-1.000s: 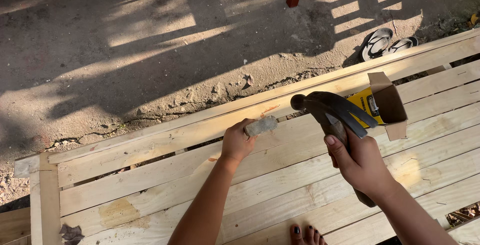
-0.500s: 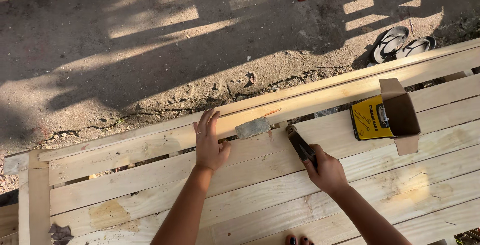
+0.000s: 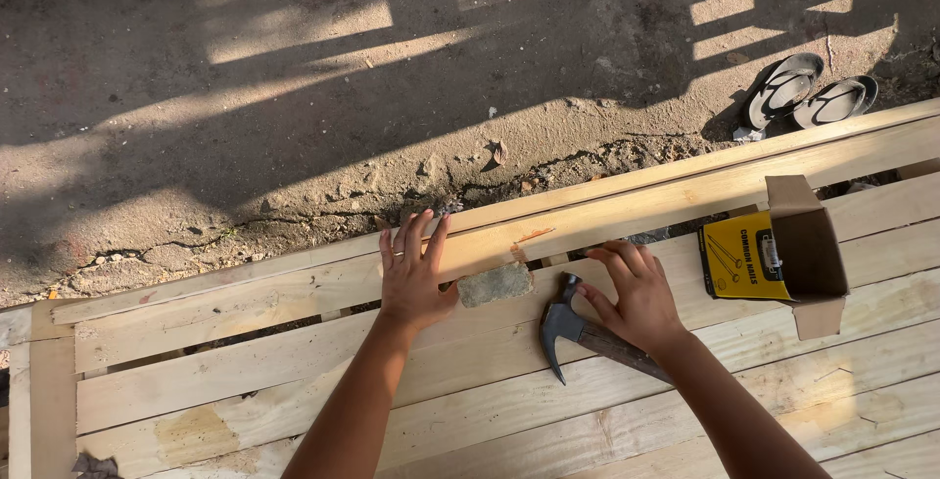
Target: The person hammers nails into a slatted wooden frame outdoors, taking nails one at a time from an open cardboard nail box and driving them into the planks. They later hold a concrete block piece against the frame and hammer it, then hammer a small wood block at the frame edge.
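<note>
Left hand point(image 3: 413, 278) lies flat and open on the wooden slats point(image 3: 294, 361), thumb touching the grey stone point(image 3: 495, 284) just to its right. Right hand point(image 3: 636, 293), fingers spread, rests on the claw hammer point(image 3: 568, 327); handle runs right and near.

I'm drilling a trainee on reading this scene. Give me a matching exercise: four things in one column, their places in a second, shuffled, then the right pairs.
Things:
1. claw hammer
2. grey stone
3. open cardboard box
4. pair of sandals

Places:
A. on the dirt ground beyond the planks
B. on the planks at the far right
C. lying on the planks under the right hand
D. between the two hands, at the left hand thumb

Pairs: 1-C, 2-D, 3-B, 4-A
</note>
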